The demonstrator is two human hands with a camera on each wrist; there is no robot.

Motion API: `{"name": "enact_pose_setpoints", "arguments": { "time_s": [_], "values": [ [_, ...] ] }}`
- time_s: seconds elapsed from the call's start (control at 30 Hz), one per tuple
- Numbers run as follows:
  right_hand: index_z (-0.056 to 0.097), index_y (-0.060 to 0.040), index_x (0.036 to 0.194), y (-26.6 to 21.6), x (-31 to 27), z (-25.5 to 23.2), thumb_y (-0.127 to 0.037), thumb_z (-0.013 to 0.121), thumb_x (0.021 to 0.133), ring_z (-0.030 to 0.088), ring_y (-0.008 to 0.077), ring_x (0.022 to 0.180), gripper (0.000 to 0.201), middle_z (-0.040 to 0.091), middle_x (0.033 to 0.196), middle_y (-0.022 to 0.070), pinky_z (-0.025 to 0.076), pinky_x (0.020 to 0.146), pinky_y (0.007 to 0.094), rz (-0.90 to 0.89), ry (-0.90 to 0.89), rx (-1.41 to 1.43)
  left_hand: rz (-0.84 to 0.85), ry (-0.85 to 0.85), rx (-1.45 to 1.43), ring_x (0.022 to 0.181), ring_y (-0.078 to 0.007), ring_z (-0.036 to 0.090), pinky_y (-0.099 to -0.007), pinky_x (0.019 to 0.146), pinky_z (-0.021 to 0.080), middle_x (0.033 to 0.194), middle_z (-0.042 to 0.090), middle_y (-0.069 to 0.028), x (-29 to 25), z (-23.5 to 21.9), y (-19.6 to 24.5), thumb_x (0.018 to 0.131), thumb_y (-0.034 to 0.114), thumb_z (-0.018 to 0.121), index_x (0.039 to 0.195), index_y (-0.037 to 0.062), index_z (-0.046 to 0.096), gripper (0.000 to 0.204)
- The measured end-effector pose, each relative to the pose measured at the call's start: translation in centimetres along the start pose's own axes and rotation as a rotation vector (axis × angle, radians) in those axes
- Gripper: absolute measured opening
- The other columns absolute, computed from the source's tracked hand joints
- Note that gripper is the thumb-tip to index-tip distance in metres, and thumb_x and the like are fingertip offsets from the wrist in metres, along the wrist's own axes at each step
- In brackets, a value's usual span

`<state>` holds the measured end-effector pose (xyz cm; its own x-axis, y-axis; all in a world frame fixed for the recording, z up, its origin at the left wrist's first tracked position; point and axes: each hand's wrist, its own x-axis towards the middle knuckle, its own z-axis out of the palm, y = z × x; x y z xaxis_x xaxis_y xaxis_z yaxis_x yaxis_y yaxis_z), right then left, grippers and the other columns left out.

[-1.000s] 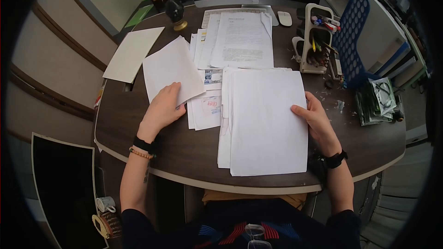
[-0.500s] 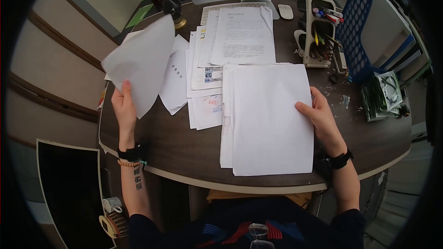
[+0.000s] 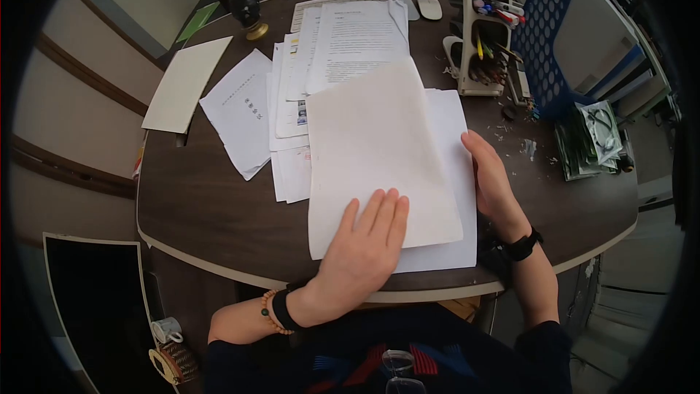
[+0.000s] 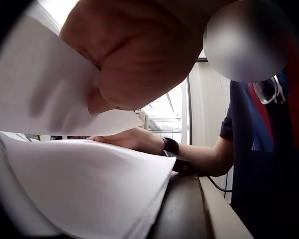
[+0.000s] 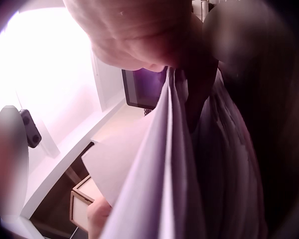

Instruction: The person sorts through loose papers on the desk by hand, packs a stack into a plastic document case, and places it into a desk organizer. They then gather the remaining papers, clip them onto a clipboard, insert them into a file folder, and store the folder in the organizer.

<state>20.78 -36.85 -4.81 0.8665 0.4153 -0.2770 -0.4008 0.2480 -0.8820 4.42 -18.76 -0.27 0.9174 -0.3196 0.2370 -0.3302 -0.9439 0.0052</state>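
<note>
My left hand [image 3: 357,263] pinches a slightly curved blank white sheet [image 3: 372,146], its fingers lying straight on top. The left wrist view shows the thumb under that sheet, with finger shadows through the paper. Beneath is a stack of white paper [image 3: 450,138] near the desk's front edge, overlapped by the sheet. At the stack's right side, my right hand [image 3: 492,179] holds it, thumb up along the edge. In the right wrist view the stack's sheets [image 5: 174,169] stand fanned at the fingers. Further left lie printed papers [image 3: 244,113] with a large heading.
More printed documents [image 3: 357,36] lie behind, toward the keyboard and monitor. A pen organizer [image 3: 470,87], mouse [image 3: 429,7] and blue perforated file rack [image 3: 543,36] stand at the back right. A pale board [image 3: 191,84] lies far left, near a dark round-topped object [image 3: 244,9]. Scraps litter the desk's right.
My left hand has lifted the blank sheet off the printed papers at left and carried it rightward over the stack. My right hand stays at the stack's edge, its thumb off the top.
</note>
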Motion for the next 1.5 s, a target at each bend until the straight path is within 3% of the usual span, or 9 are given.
{"name": "enact_pose_setpoints", "arguments": {
  "time_s": [0.37,0.53,0.63,0.8,0.93,1.0,1.07,1.27,1.5],
  "values": [
    [0.046,0.0068,0.126,-0.3,-0.5,0.3,-0.009,0.067,0.088,0.063,0.0131,0.094,0.047,0.063,0.11,0.0111,0.053,0.078,0.0268,-0.131,-0.193,-0.203,0.034,-0.157,-0.58,0.132,-0.0405,0.038,-0.0492,0.104,0.036,0.142,0.037,-0.0281,0.5,-1.1,2.1,0.083,0.02,0.065,0.135,-0.0083,0.04,0.064],
    [0.053,0.0048,0.12,-3.5,-3.0,0.9,-0.01,0.068,0.088,0.063,0.011,0.087,0.038,0.066,0.101,0.0087,0.052,0.077,0.0249,-0.29,-0.287,-0.194,-0.44,0.461,-0.685,0.129,-0.0347,0.04,-0.0464,0.106,0.034,0.136,0.041,-0.0247,1.2,-1.9,-3.0,0.079,0.018,0.076,0.136,-0.0069,0.036,0.073],
    [0.058,0.0033,0.114,-5.0,-4.3,1.3,-0.01,0.07,0.087,0.063,0.01,0.085,0.032,0.068,0.097,0.007,0.052,0.077,0.0243,-0.453,-0.326,-0.202,-0.429,0.519,-1.336,0.117,-0.0255,0.051,-0.0398,0.1,0.041,0.125,0.052,-0.0176,1.9,-1.7,-4.3,0.083,0.014,0.074,0.128,-0.0045,0.044,0.057],
    [0.062,0.0017,0.108,-6.7,-5.9,2.7,-0.002,0.07,0.085,0.064,0.0109,0.086,0.025,0.069,0.098,0.0079,0.051,0.078,0.0251,-0.741,-0.321,-0.123,-0.325,0.564,-1.429,0.094,-0.0178,0.063,-0.0304,0.084,0.05,0.105,0.064,-0.0096,2.5,-4.3,-4.4,0.08,0.002,0.074,0.114,-0.002,0.054,0.04],
    [0.061,0.0023,0.107,-5.7,-6.1,1.7,0.002,0.066,0.087,0.065,0.0142,0.088,0.021,0.07,0.099,0.0113,0.052,0.077,0.0272,-0.92,-0.251,-0.305,-0.088,0.673,-1.273,0.106,-0.0198,0.059,-0.0321,0.089,0.048,0.123,0.057,-0.0122,2.8,-3.2,-5.9,0.076,0.002,0.077,0.117,0.0018,0.053,0.048],
    [0.062,0.0048,0.098,-6.2,-5.7,3.2,0.003,0.065,0.087,0.065,0.0178,0.086,0.011,0.069,0.092,0.016,0.052,0.074,0.0287,-0.967,-0.428,-0.1,-0.284,0.906,-1.227,0.119,-0.0213,0.051,-0.0335,0.094,0.045,0.141,0.039,-0.0161,4.3,-2.9,-5.7,0.068,0.005,0.084,0.126,0.0051,0.045,0.07],
    [0.064,0.0053,0.097,-4.9,-6.1,2.3,0.002,0.066,0.087,0.064,0.0149,0.085,0.01,0.069,0.09,0.0129,0.052,0.074,0.028,-0.912,-0.285,-0.071,-0.19,0.817,-1.029,0.127,-0.0226,0.043,-0.0341,0.096,0.044,0.146,0.028,-0.0163,3.5,-1.4,-7.2,0.061,0.009,0.089,0.133,0.0071,0.035,0.09],
    [0.059,-0.0003,0.102,-3.1,-5.7,0.6,-0.006,0.065,0.09,0.066,0.0195,0.092,0.014,0.069,0.096,0.0142,0.053,0.081,0.033,-0.786,-0.216,-0.276,-0.061,0.751,-1.027,0.109,-0.0227,0.057,-0.0354,0.094,0.048,0.111,0.058,-0.0127,2.8,-1.9,-5.4,0.063,-0.007,0.082,0.132,0.0023,0.024,0.09],
    [0.065,0.0,0.103,-3.2,-5.8,1.6,0.0,0.069,0.083,0.062,0.0114,0.09,0.021,0.068,0.096,0.0053,0.05,0.078,0.028,-0.632,-0.147,-0.413,-0.329,0.78,-1.271,0.098,-0.0173,0.062,-0.0301,0.087,0.05,0.107,0.063,-0.0089,2.9,-0.6,-5.1,0.069,-0.003,0.082,0.109,-0.0019,0.056,0.048]
  ]
}}
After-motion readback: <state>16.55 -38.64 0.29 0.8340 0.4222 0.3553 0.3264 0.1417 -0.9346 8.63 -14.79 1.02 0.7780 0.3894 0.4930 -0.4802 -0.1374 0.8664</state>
